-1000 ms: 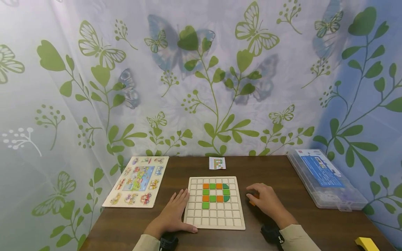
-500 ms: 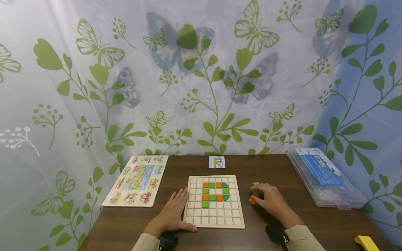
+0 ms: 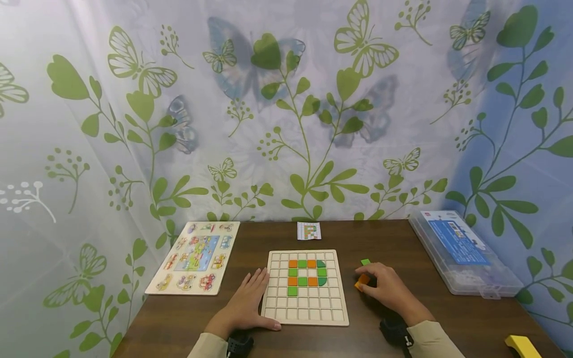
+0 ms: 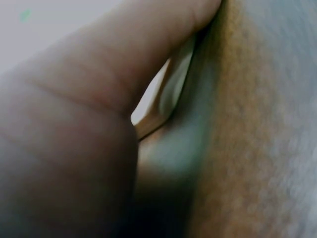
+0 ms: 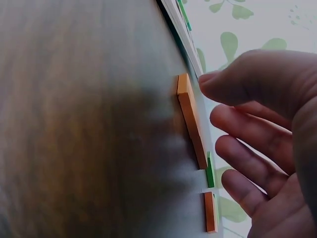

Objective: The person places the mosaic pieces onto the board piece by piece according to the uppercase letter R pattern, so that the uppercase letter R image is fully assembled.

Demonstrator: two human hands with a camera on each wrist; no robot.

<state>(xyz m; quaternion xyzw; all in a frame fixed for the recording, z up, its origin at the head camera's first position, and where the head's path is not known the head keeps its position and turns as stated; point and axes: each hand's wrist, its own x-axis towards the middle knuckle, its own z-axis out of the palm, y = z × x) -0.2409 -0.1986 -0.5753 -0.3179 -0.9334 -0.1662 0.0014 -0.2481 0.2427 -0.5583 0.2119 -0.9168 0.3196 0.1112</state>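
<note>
A wooden grid board [image 3: 313, 315] lies on the table, with orange, green and dark green tiles [image 3: 303, 282] set in a P-like shape. My left hand [image 3: 243, 304] rests at its left side, fingers spread along the edge and thumb at the front corner. In the left wrist view the thumb [image 4: 124, 54] fills much of the picture. To the right of the board, my right hand [image 3: 388, 288] hovers with loosely bent fingers over orange tiles [image 3: 361, 282] on the table. The right wrist view shows thumb and fingers apart beside the orange tiles [image 5: 188, 111], nothing between them. A green tile [image 3: 365, 262] peeks out behind the hand.
A small pattern card [image 3: 309, 230] lies behind the board. On the left is a vehicle picture puzzle [image 3: 226, 278]; a clear plastic case [image 3: 461, 258] stands on the right. A yellow block [image 3: 523, 346] sits at the front right. A patterned curtain [image 3: 286, 149] hangs behind the table.
My right hand has shifted slightly right, uncovering the green tile and more of the orange tiles. Over the last half second it has barely moved. The left hand stays at the board.
</note>
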